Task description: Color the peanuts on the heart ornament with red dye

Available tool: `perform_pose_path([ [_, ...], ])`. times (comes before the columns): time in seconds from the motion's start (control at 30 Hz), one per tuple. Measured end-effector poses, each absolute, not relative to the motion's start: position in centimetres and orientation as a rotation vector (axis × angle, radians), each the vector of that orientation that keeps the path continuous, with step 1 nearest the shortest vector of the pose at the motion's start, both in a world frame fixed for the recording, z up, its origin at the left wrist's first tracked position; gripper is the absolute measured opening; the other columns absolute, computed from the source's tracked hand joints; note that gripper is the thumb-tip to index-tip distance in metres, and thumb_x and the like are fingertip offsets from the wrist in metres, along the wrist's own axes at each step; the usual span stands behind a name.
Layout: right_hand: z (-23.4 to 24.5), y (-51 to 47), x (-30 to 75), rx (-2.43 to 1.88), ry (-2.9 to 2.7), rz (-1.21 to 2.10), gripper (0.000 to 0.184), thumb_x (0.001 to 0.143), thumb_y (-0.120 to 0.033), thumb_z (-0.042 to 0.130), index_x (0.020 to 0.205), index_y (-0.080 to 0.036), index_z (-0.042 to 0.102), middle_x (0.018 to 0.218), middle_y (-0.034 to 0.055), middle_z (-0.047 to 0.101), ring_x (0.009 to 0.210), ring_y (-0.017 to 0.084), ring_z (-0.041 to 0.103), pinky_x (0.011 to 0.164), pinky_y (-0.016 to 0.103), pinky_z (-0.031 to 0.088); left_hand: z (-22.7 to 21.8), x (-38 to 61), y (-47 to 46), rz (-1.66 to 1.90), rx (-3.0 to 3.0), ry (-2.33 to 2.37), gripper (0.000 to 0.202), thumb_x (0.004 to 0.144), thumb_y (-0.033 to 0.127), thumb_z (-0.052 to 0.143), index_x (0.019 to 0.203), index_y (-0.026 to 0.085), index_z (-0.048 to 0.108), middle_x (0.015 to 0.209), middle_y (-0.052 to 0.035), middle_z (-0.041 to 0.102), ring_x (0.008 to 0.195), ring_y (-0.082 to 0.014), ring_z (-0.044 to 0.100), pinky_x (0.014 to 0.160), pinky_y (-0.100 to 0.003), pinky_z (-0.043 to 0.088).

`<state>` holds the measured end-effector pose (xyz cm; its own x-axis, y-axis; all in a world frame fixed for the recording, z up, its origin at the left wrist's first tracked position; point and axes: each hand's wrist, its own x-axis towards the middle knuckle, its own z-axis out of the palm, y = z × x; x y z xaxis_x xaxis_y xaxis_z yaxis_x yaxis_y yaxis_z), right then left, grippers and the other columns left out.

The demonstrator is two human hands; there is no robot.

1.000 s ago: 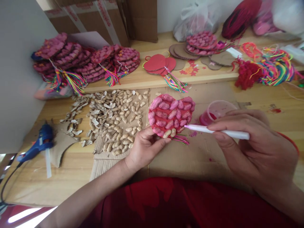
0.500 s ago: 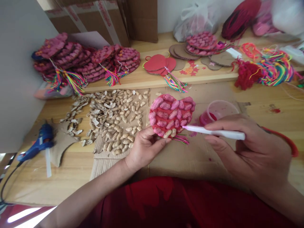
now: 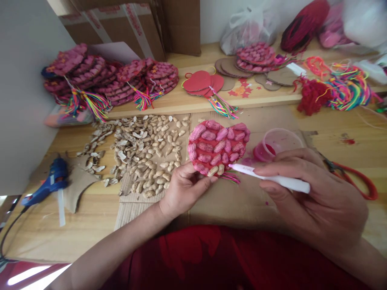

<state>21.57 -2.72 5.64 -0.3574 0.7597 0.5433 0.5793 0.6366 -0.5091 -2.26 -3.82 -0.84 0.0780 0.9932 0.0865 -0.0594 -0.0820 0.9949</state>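
My left hand [image 3: 189,183] grips the lower left edge of a red heart-shaped board [image 3: 216,148] covered with rows of peanut shells. Most of these shells are pink; two near the bottom keep their natural tan colour. Pink and green cords hang from the board's lower edge. Between the thumb and fingers of my right hand [image 3: 317,197] is a white paint marker [image 3: 272,176]. Its pink tip points left, close to the tan shells; whether it touches I cannot tell. Behind that hand stands a clear plastic cup [image 3: 281,141] with pink paint, partly hidden.
Loose peanut shells [image 3: 151,153] cover the cardboard on the left, near a blue glue gun [image 3: 50,181]. Red-handled scissors [image 3: 359,177] lie at right. The back ledge carries stacked pink shell pieces [image 3: 75,76], red card hearts [image 3: 199,83] and colourful tassels [image 3: 349,86].
My right hand has moved slightly left and down, bringing the marker tip nearer the tan shells. More of the scissors shows. My left hand holds the board in nearly the same place.
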Motion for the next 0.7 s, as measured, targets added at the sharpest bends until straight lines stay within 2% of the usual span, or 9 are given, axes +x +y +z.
perform_pose_path([
  [0.27, 5.37, -2.35, 21.91, -1.118, -2.058, 0.127, 0.016, 0.091, -0.023, 0.066, 0.107, -0.026, 0.068, 0.091, 0.0012, 0.071, 0.094, 0.022, 0.065, 0.091, 0.04, 0.049, -0.7, -2.3, -3.9, 1.229, 1.259, 1.056, 0.017, 0.083, 0.018, 0.082, 0.099, 0.02, 0.079, 0.106, -0.0077, 0.082, 0.098, -0.0197, 0.075, 0.095, -0.033, 0.059],
  [0.37, 5.55, -2.4, 21.89, -1.094, -2.042, 0.158, 0.016, 0.091, -0.021, 0.065, 0.105, -0.026, 0.067, 0.089, 0.0005, 0.071, 0.089, 0.02, 0.065, 0.088, 0.039, 0.049, -0.76, -2.34, -3.9, 1.227, 1.244, 1.039, 0.018, 0.083, 0.016, 0.082, 0.1, 0.02, 0.08, 0.106, -0.0071, 0.082, 0.098, -0.019, 0.075, 0.095, -0.032, 0.059],
  [0.5, 5.56, -2.4, 21.73, -1.064, -2.084, 0.216, 0.017, 0.091, -0.021, 0.064, 0.106, -0.028, 0.067, 0.089, 0.0004, 0.071, 0.093, 0.021, 0.064, 0.091, 0.039, 0.051, -0.98, -2.41, -3.88, 1.225, 1.241, 1.043, 0.018, 0.082, 0.018, 0.082, 0.1, 0.02, 0.08, 0.107, -0.0074, 0.082, 0.1, -0.0202, 0.075, 0.096, -0.034, 0.059],
  [0.7, 5.44, -2.41, 22.05, -1.153, -2.029, 0.132, 0.018, 0.09, -0.022, 0.067, 0.106, -0.029, 0.068, 0.089, 0.0004, 0.07, 0.094, 0.023, 0.065, 0.092, 0.041, 0.05, -0.82, -2.36, -3.76, 1.213, 1.196, 1.047, 0.019, 0.081, 0.019, 0.083, 0.1, 0.019, 0.079, 0.106, -0.0065, 0.082, 0.097, -0.0195, 0.075, 0.093, -0.032, 0.06],
])
